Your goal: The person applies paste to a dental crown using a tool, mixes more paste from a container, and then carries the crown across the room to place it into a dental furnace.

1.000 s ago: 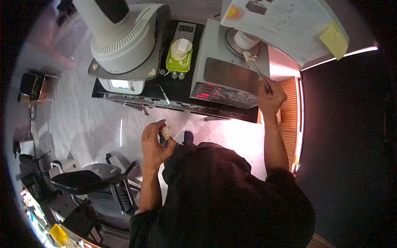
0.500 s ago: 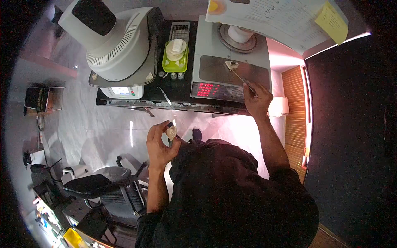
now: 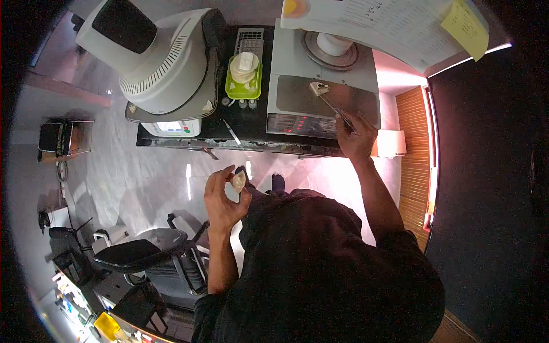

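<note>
Between thumb and fingers, my left hand (image 3: 224, 200) holds a small cream-coloured piece (image 3: 239, 181) in front of the bench edge. My right hand (image 3: 355, 136) grips a thin tool (image 3: 345, 119) like a brush or tweezers. The tool's far end reaches a small pale piece (image 3: 319, 88) on the metal plate (image 3: 291, 94) of a machine with a red display (image 3: 297, 123). Whether the tool grips that piece or only touches it, I cannot tell. A green tray (image 3: 243, 90) with white round items stands left of the plate.
A large white furnace-like device (image 3: 166, 68) stands on the left of the bench. Tweezers (image 3: 231, 132) lie near the bench's front edge. A paper sheet with a yellow note (image 3: 466, 28) hangs at the upper right. An office chair (image 3: 166, 257) is at lower left.
The view has shifted slightly. The cream piece in my left hand is turned a little differently. My right hand keeps the tool at the piece on the plate.
</note>
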